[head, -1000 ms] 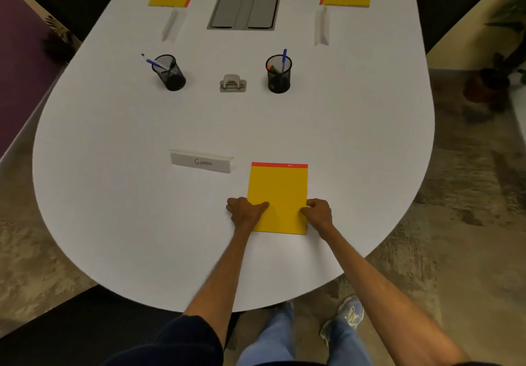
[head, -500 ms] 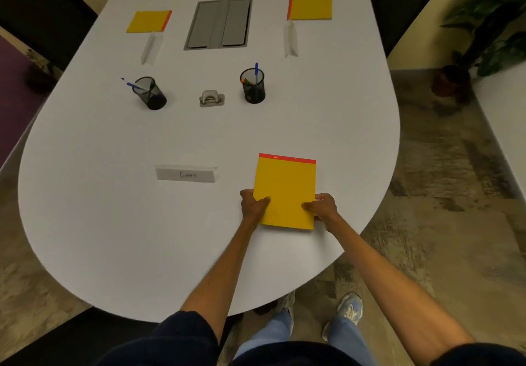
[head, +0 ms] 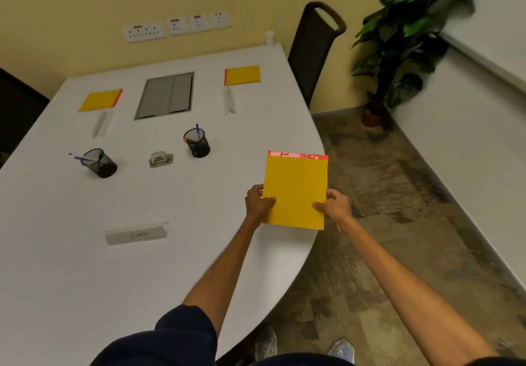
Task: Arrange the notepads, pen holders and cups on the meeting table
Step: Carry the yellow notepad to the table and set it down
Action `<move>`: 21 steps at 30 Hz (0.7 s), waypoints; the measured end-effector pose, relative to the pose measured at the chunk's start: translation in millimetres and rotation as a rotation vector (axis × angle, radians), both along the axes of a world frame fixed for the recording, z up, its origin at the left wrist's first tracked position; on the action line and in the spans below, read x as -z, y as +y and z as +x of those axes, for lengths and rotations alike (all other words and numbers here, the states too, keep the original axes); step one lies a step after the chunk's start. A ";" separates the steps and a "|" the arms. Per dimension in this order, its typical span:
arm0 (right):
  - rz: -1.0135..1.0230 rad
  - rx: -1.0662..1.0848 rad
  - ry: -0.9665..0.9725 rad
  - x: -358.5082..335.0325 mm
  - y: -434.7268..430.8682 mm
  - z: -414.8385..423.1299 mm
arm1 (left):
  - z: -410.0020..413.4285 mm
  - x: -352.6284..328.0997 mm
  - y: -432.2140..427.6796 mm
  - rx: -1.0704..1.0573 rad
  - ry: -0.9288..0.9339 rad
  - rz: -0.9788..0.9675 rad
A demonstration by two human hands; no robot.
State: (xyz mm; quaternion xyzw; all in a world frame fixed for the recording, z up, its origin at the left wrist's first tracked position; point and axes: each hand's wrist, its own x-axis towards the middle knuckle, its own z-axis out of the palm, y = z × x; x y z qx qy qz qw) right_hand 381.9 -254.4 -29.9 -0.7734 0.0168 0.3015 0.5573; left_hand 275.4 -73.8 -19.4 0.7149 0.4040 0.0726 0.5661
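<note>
Left hand (head: 257, 202) and right hand (head: 334, 204) pinch the yellow notepad (head: 296, 192) by its lower corners, over the tabletop's (head: 199, 209) curved right edge. Far-left notepad (head: 100, 100), far-right notepad (head: 242, 75), left pen holder (head: 99, 163) and right pen holder (head: 197, 142) look set; cups seem left to do. Open room lies leftward; the edge drops to floor rightward.

Pen holders (head: 197, 143), seemingly a punch (head: 160, 160) between

Table (head: 85, 280): white. Near notepad (head: 296, 192), far-left notepad (head: 99, 101), far-right notepad (head: 244, 75): yellow, red strip on one edge. Left pen holder (head: 100, 164), right pen holder (head: 198, 145): black mesh. Floor (head: 398, 194): mottled grey-brown. Wall (head: 85, 9): pale yellow.
</note>
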 end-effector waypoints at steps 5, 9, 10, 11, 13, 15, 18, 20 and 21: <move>-0.028 0.069 -0.099 -13.4 -56.6 48.4 | 53.3 -14.2 -52.1 0.071 -0.032 0.050; -0.063 0.118 -0.151 -15.9 -101.5 89.1 | 93.1 -21.8 -90.5 0.108 -0.077 0.082; -0.075 0.125 -0.165 -16.8 -112.1 98.1 | 101.9 -23.7 -99.3 0.122 -0.089 0.094; -0.091 0.133 -0.183 -17.4 -122.3 106.8 | 110.3 -25.6 -107.6 0.139 -0.093 0.111; -0.104 0.159 -0.219 -18.9 -139.6 120.9 | 126.0 -29.1 -122.5 0.166 -0.087 0.130; -0.082 0.182 -0.237 -20.9 -151.8 137.0 | 145.8 -31.6 -133.6 0.185 -0.094 0.128; -0.070 0.214 -0.238 -23.7 -162.3 163.1 | 178.1 -33.2 -143.9 0.199 -0.116 0.150; -0.059 0.243 -0.252 -23.4 -165.6 181.5 | 199.3 -34.6 -148.6 0.190 -0.138 0.182; -0.057 0.262 -0.263 -23.1 -166.6 192.6 | 211.4 -35.5 -150.0 0.186 -0.145 0.194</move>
